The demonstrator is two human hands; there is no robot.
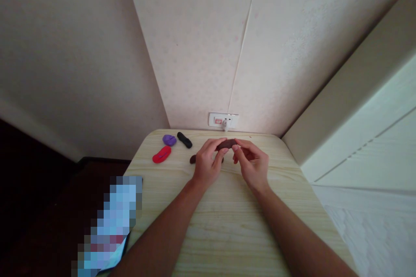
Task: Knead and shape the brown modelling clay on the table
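Note:
Both my hands hold a dark brown strip of clay [226, 143] above the far middle of a light wooden table [224, 220]. My left hand [208, 163] pinches its left end, and my right hand [251, 162] pinches its right end. A second brown lump [193, 159] lies on the table just left of my left hand. Farther left lie a red clay piece [161, 154], a purple clay lump [169, 140] and a black clay piece [184, 140].
A white wall socket [223, 120] with a plug and a cord running up the wall sits behind the table. A white cabinet [367, 138] stands close on the right. A blurred bluish object [110, 229] lies at the table's left front edge.

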